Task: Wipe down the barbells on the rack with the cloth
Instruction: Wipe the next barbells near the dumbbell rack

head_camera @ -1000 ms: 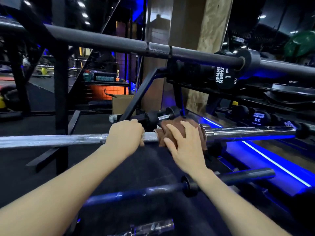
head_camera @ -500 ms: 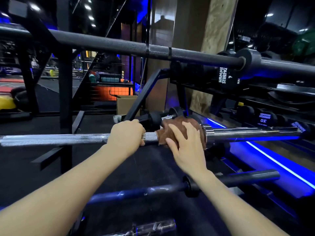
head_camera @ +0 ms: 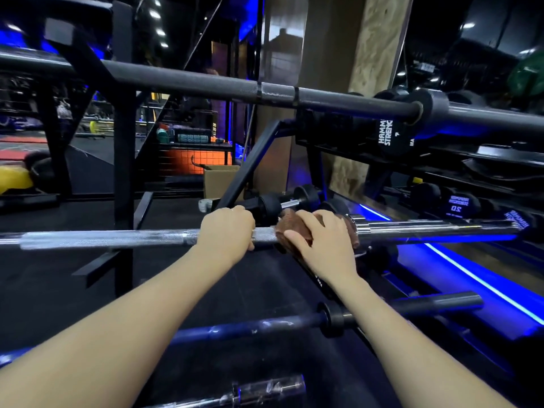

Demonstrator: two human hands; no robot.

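Left hand (head_camera: 226, 229) grips barbell (head_camera: 103, 240); right hand (head_camera: 322, 241) clutches cloth (head_camera: 287, 223) (weights (head_camera: 385, 134) read "HAMM STRENG").

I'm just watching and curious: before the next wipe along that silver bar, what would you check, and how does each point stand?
1. Left hand has a firm grip on the silver barbell: ok, fingers curl round it.
2. Brown cloth wraps the bar: ok, bunched round it beside the collar.
3. Right hand covers the cloth: ok, it presses from above.
4. Bar seated on the rack: cannot tell, supports hidden.
5. Sleeve to the right free of obstacles: ok.
6. Cloth clean enough: cannot tell.
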